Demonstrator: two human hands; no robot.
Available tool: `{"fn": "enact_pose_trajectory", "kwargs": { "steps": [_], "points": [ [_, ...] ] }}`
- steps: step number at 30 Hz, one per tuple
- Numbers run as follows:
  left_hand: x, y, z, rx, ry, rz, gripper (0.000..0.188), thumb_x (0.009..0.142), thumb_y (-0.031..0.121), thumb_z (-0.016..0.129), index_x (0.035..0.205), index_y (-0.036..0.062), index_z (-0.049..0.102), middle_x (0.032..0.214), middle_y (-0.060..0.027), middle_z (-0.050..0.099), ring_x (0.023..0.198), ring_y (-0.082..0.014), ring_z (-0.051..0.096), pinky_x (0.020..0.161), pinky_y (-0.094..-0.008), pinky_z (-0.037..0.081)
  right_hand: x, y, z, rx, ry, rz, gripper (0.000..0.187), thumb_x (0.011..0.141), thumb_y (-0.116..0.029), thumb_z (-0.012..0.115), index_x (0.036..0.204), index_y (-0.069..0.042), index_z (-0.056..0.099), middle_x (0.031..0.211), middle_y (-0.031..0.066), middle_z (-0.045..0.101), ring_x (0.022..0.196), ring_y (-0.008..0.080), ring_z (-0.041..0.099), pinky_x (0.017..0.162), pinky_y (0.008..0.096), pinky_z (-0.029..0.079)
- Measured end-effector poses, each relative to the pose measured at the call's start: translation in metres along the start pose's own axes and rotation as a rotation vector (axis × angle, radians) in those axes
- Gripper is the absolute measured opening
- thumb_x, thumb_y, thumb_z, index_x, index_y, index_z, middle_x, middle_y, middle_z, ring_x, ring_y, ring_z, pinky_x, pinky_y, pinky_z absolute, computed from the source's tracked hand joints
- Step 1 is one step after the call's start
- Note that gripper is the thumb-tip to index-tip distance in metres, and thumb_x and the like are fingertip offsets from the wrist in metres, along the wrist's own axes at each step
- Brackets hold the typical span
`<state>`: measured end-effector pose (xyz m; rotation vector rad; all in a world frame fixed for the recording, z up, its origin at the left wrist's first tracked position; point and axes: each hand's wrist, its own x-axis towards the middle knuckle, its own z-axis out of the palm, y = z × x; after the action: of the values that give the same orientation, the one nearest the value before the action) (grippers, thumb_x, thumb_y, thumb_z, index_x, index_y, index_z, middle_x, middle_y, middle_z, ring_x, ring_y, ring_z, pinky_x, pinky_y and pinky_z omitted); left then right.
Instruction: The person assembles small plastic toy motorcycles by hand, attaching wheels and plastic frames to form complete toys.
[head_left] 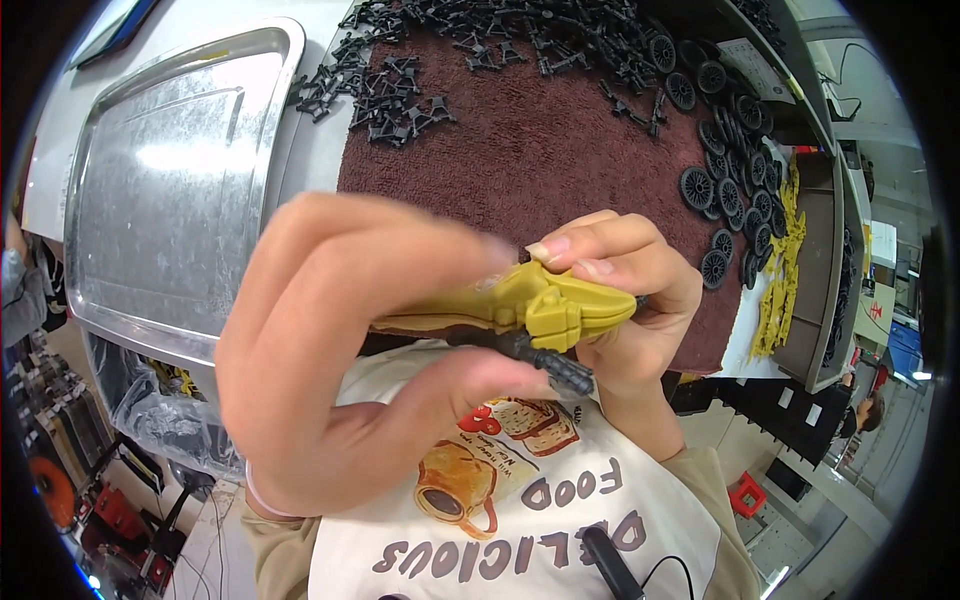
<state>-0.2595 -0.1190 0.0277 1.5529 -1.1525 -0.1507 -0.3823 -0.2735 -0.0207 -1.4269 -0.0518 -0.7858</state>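
Note:
Above my lap I hold a yellow plastic toy vehicle body (565,308), pointed at its right end. A black ribbed plastic part (560,368) sits along its underside. My left hand (310,330) curls around the left end, fingers on top and thumb below against the black part; its fingertips are slightly blurred. At the pointed end, my right hand (640,285) pinches the body, with fingertips on its upper edge. Much of the body's left half is hidden behind my left hand.
A dark red towel (500,165) covers the worktable. Black plastic frame parts (405,105) lie piled along its far side, black toy wheels (735,185) at the right, with yellow parts (785,270) beyond. A metal tray (175,190) stands at the left.

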Motion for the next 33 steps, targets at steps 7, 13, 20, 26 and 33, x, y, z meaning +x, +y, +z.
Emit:
{"fn": "enact_pose_trajectory", "kwargs": {
  "steps": [7, 13, 20, 26, 33],
  "points": [
    [-0.003, 0.000, 0.011, 0.198, -0.048, 0.145, 0.047, 0.061, 0.008, 0.078, 0.104, -0.0070, 0.066, 0.095, -0.0154, 0.066, 0.081, -0.0236, 0.061, 0.067, -0.0316, 0.046, -0.004, -0.001, 0.008, 0.319, 0.152, 0.167, 0.031, 0.072, 0.005, 0.076, 0.102, 0.006, 0.066, 0.106, 0.0210, 0.065, 0.103, 0.0283, 0.065, 0.088, 0.0359, 0.055],
    [-0.009, 0.011, 0.021, 0.464, 0.041, 0.207, 0.036, 0.061, -0.001, 0.069, 0.098, -0.0024, 0.069, 0.087, -0.0119, 0.069, 0.071, -0.0215, 0.063, 0.061, -0.0305, 0.042, 0.012, -0.012, -0.007, -0.025, -0.126, 0.020, 0.037, 0.070, -0.014, 0.082, 0.100, 0.003, 0.070, 0.101, 0.0185, 0.066, 0.092, 0.0265, 0.067, 0.081, 0.0333, 0.055],
    [-0.014, 0.010, 0.018, 0.413, 0.076, 0.313, 0.028, 0.068, 0.005, 0.071, 0.096, 0.0009, 0.068, 0.089, -0.0125, 0.070, 0.073, -0.0222, 0.063, 0.062, -0.0324, 0.043, 0.007, -0.013, -0.001, -0.196, -0.118, -0.194, 0.026, 0.074, -0.016, 0.078, 0.094, 0.000, 0.071, 0.097, 0.0167, 0.067, 0.084, 0.0259, 0.067, 0.076, 0.0378, 0.057],
    [-0.011, 0.000, 0.017, 0.370, 0.002, 0.189, 0.033, 0.065, 0.012, 0.074, 0.095, 0.0005, 0.067, 0.093, -0.0123, 0.068, 0.081, -0.0296, 0.065, 0.074, -0.0405, 0.049, -0.001, -0.008, 0.005, -0.162, 0.036, -0.259, 0.020, 0.081, -0.021, 0.073, 0.090, -0.003, 0.072, 0.093, 0.0123, 0.067, 0.086, 0.0260, 0.066, 0.078, 0.0407, 0.056],
    [-0.016, 0.010, 0.013, 0.515, -0.058, 0.239, 0.036, 0.061, 0.011, 0.074, 0.094, -0.0011, 0.070, 0.090, -0.0114, 0.070, 0.079, -0.0244, 0.066, 0.065, -0.0351, 0.049, 0.012, -0.031, -0.005, -0.400, -0.190, -0.211, 0.020, 0.081, -0.024, 0.072, 0.091, -0.007, 0.073, 0.090, 0.0084, 0.065, 0.083, 0.0230, 0.065, 0.078, 0.0403, 0.055]
  ]
}}
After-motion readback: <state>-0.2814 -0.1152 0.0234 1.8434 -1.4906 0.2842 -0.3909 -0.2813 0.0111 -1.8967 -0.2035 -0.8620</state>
